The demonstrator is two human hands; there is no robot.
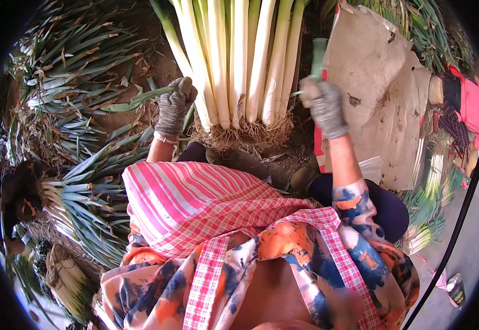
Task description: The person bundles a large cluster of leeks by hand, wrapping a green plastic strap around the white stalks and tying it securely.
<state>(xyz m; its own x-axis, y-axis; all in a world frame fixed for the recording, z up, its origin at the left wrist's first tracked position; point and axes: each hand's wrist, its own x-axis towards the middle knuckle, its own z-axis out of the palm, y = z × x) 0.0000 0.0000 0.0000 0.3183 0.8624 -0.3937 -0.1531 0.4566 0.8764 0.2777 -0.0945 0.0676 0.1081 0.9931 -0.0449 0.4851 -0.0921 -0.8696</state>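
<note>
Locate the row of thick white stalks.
In the head view, the white stalks are at upper centre, between the left hand and right hand, their roots nearest the striped cloth.

Note leeks [239,66] between left hand [174,107] and right hand [325,108], roots [245,135] on near side. Log leaf strip [150,95] in left hand, leafy heap [82,71] farther left. Find cardboard sheet [368,104] just right of right hand.

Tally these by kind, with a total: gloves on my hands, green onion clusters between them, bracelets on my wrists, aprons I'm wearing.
Grey gloves: 2
Green onion cluster: 1
Bracelet: 1
Apron: 1
Total: 5
</note>
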